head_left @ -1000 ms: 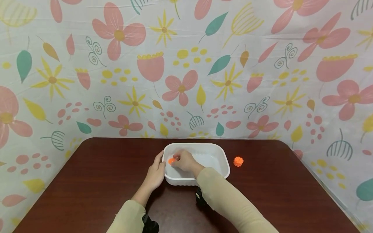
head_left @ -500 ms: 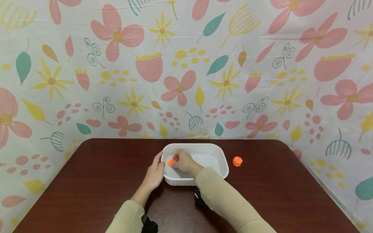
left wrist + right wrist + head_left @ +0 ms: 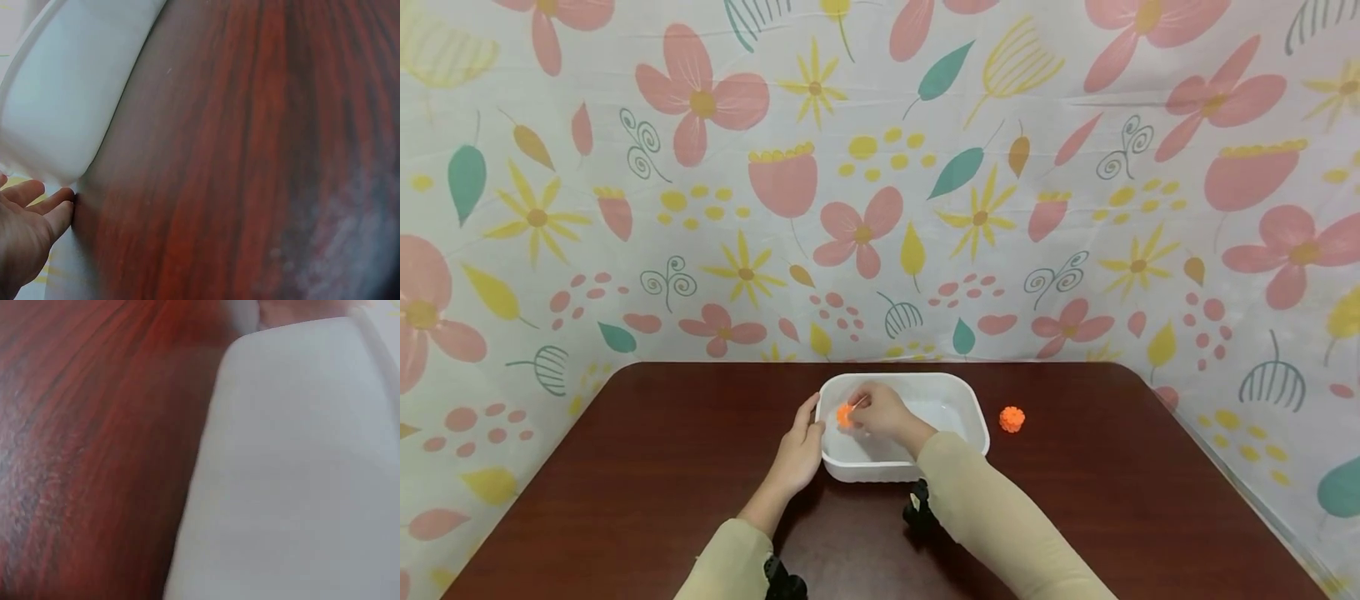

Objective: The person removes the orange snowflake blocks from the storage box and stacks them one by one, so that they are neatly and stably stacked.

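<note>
A white plastic basin (image 3: 880, 472) stands on the table. My right hand (image 3: 882, 411) reaches into its left part, thumb and fingers curled at a small bumpy orange ball (image 3: 845, 416) that they pinch and partly cover. A thin pale sliver shows by those fingertips. Outside the basin, my left hand (image 3: 801, 450) rests against the left wall with its fingers fairly straight. In the left wrist view, the left fingers (image 3: 59, 209) are right at the basin's end. The right wrist view is mostly filled by the basin's outer wall (image 3: 300, 462).
Another bumpy orange ball (image 3: 1012, 419) lies on the dark wooden table (image 3: 625, 483), right of the basin. Close behind the table's far edge hangs a white cloth (image 3: 880, 317) printed with flowers and leaves.
The right fingers and the orange ball have shifted slightly within the basin, and a pale sliver now shows by the fingertips. The left hand stays against the wall.
</note>
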The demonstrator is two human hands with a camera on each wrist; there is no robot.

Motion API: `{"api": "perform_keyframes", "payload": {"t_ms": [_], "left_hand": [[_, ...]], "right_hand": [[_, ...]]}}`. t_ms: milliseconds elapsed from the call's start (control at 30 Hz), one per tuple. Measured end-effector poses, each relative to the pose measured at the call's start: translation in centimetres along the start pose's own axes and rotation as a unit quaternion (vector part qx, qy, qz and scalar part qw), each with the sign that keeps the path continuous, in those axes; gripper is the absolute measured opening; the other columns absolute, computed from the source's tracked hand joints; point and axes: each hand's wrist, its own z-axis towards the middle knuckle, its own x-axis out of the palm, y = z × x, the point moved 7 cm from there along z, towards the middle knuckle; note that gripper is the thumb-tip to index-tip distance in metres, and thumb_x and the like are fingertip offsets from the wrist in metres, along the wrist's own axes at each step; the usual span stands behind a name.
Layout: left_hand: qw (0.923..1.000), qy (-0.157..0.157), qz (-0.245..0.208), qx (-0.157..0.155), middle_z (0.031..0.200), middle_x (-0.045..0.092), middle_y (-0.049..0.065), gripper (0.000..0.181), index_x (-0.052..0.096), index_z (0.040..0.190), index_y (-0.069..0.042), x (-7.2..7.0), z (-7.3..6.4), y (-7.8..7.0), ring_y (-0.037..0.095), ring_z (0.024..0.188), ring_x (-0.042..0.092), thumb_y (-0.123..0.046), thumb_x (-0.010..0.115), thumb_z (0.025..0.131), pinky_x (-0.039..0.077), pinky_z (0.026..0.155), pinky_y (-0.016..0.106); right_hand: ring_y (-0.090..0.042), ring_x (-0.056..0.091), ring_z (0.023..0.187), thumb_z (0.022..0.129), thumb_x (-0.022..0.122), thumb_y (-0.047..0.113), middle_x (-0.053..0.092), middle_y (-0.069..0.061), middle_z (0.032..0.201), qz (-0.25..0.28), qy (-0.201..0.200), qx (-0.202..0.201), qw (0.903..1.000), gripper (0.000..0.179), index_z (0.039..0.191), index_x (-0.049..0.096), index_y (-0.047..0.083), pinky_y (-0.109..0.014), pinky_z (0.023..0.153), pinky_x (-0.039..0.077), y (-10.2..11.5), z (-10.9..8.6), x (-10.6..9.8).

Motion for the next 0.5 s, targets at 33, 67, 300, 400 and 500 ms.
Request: {"api": "perform_keyframes", "payload": {"t_ms": [33, 67, 300, 400, 500], "left_hand": [[1.0000, -0.001, 0.000, -0.001, 0.140, 0.048, 0.017, 0.049, 0.027, 0.149, -0.024, 0.0, 0.0, 0.0, 0.034, 0.123, 0.050, -0.026, 0.033, 0.100, 0.039, 0.100, 0.053], [1.0000, -0.001, 0.000, -0.001, 0.141, 0.048, 0.017, 0.049, 0.027, 0.149, -0.023, 0.0, 0.0, 0.0, 0.034, 0.123, 0.050, -0.026, 0.033, 0.100, 0.039, 0.101, 0.053], [1.0000, -0.002, -0.003, 0.000, 0.141, 0.048, 0.016, 0.049, 0.027, 0.149, -0.022, 0.0, -0.1, 0.0, 0.035, 0.122, 0.051, -0.026, 0.032, 0.100, 0.039, 0.100, 0.053], [1.0000, -0.001, -0.005, -0.005, 0.142, 0.047, 0.015, 0.050, 0.027, 0.149, -0.022, 0.1, 0.0, 0.2, 0.034, 0.123, 0.050, -0.027, 0.033, 0.100, 0.039, 0.101, 0.052], [1.0000, -0.001, -0.004, -0.001, 0.143, 0.046, 0.016, 0.050, 0.027, 0.149, -0.021, 0.1, 0.0, 0.2, 0.034, 0.124, 0.049, -0.026, 0.033, 0.100, 0.038, 0.102, 0.052]], "right_hand": [[-0.012, 0.061, 0.063, 0.082, 0.064, 0.003, 0.063, -0.009, 0.079, 0.007, 0.001, 0.000, 1.0000, 0.017, 0.098, 0.062, -0.001, -0.025, 0.055, 0.051, 0.0, 0.0, -0.1], [-0.012, 0.062, 0.064, 0.082, 0.065, 0.003, 0.065, -0.009, 0.080, 0.012, 0.000, -0.001, 0.9999, 0.017, 0.098, 0.062, -0.001, -0.026, 0.056, 0.052, 0.1, -0.1, -0.3], [-0.016, 0.067, 0.071, 0.085, 0.064, 0.008, 0.067, -0.010, 0.084, 0.047, -0.002, 0.005, 0.9989, 0.017, 0.101, 0.063, 0.002, -0.032, 0.063, 0.055, 0.7, -0.6, -1.6], [-0.018, 0.068, 0.074, 0.086, 0.064, 0.009, 0.067, -0.010, 0.087, 0.054, 0.001, 0.006, 0.9985, 0.018, 0.103, 0.062, 0.002, -0.034, 0.066, 0.056, 0.9, -1.0, -2.1], [-0.017, 0.067, 0.075, 0.086, 0.064, 0.009, 0.066, -0.010, 0.088, 0.063, -0.004, 0.007, 0.9980, 0.018, 0.103, 0.062, 0.002, -0.035, 0.068, 0.056, 1.0, -1.4, -2.6]]}}
